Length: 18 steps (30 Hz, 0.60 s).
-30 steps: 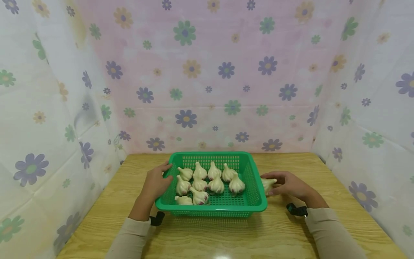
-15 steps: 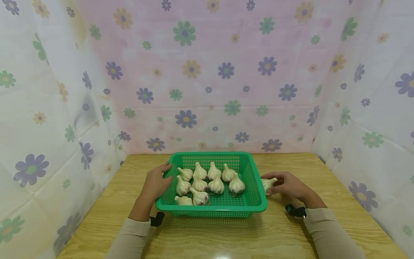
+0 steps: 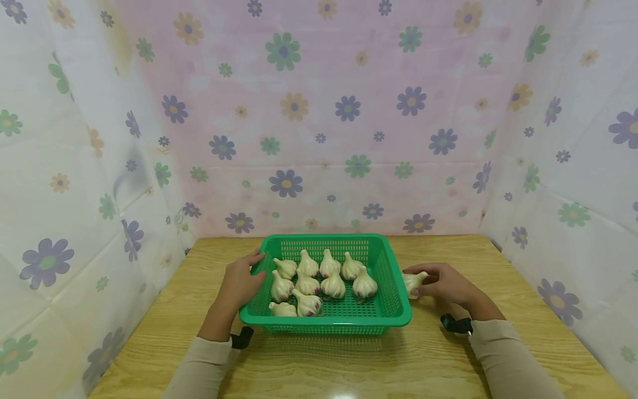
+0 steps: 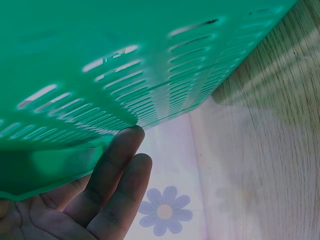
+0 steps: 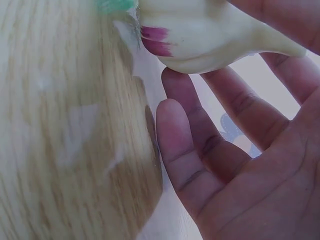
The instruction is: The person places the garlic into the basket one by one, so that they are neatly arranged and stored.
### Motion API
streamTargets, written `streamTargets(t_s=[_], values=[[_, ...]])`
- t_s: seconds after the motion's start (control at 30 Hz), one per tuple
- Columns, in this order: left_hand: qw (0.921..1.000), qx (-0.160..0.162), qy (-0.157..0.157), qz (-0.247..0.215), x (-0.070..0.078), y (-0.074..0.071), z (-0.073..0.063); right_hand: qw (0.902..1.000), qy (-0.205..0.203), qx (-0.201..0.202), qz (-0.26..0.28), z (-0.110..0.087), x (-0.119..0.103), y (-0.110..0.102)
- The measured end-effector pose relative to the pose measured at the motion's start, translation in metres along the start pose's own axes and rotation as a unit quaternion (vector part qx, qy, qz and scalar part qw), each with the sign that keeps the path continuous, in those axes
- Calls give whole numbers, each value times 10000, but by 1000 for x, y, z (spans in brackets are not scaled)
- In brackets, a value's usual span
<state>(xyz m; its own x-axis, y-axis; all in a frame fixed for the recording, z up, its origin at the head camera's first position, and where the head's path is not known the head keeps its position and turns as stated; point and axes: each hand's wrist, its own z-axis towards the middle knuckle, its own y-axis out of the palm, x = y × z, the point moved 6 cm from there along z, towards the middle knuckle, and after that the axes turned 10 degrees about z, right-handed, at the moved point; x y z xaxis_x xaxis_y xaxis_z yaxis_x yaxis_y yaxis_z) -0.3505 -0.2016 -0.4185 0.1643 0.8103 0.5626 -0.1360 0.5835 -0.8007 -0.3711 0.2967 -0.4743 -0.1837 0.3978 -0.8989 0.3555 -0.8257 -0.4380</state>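
Observation:
A green plastic basket [image 3: 326,320] stands on the table, holding several pale garlic bulbs [image 3: 333,284] with purple-streaked bases. At its left rim my left hand [image 3: 241,281] grips the edge, thumb over the rim; in the left wrist view fingers [image 4: 122,192] lie beneath the rim against the slotted outer wall. Just outside the right wall, my right hand [image 3: 447,286] holds another garlic bulb [image 3: 411,281] between thumb and fingers, its neck pointing right toward the palm. Purple streaks mark that bulb [image 5: 200,35] in the right wrist view, where two lower fingers extend below it.
The wood-grain table [image 3: 319,366] extends around the basket. Flower-print cloth [image 3: 324,111] encloses it at the back and both sides. Black wrist devices [image 3: 456,324] are worn at both cuffs. Inside the basket, bare mesh floor [image 3: 351,308] shows at the front right.
The garlic bulb in my right hand has shifted very slightly upward, with a little more of it showing. My left hand and the basket have stayed in place.

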Motion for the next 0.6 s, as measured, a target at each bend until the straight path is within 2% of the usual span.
streamTargets(t_s=[0.2, 0.43, 0.6], values=[[10000, 12, -19, -33, 0, 0, 0, 9998, -49, 150, -89, -2, -1, -4], [10000, 4, -22, -32, 0, -1, 1, 9997, -41, 239, 95, -3, -4, -8], [10000, -22, 10, -23, 1, 0, 1, 9991, -187, 291, 225, -1, -6, -11]])
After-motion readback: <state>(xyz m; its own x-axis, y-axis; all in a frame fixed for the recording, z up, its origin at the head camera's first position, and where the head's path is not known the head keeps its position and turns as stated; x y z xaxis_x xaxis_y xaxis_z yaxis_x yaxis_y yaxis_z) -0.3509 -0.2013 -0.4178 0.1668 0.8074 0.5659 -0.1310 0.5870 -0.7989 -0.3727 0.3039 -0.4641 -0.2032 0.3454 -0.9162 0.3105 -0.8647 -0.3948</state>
